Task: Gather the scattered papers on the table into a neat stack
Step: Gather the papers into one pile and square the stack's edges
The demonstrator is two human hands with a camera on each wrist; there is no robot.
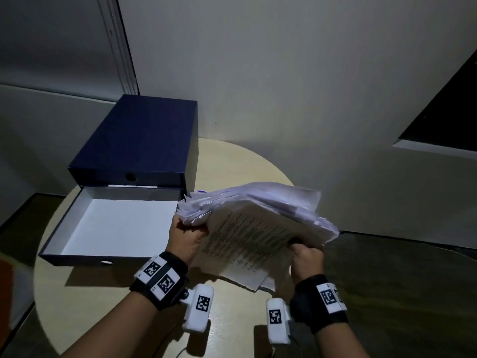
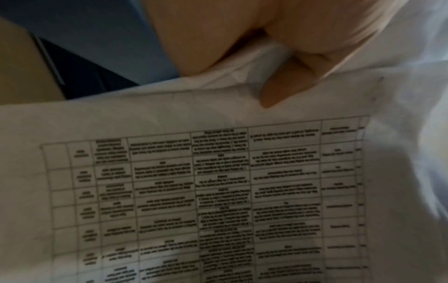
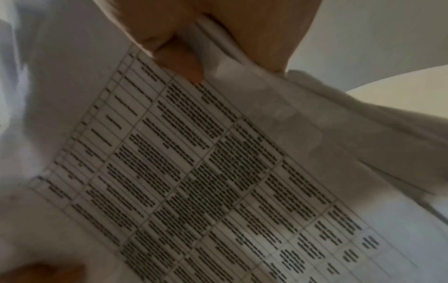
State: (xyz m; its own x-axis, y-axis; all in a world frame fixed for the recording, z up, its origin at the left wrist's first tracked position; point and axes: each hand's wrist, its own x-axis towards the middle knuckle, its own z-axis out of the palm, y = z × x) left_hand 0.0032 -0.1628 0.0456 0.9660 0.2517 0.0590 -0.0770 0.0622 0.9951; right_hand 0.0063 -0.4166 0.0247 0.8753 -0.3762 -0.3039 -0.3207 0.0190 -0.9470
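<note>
While both hands lift it above round table [image 1: 232,161], paper stack [image 1: 258,223] tilts, edges ragged; left hand [image 1: 185,239] curled round stack's left edge; right hand [image 1: 307,259] curled round right edge; open blue box [image 1: 134,140] left of stack, white tray [image 1: 116,223] pulled out. Left wrist: thumb [image 2: 286,84] pressed on printed table sheet [image 2: 206,191], fingers hidden behind. Right wrist: thumb [image 3: 179,63] pinching same sheet [image 3: 194,172]; blurred.
</note>
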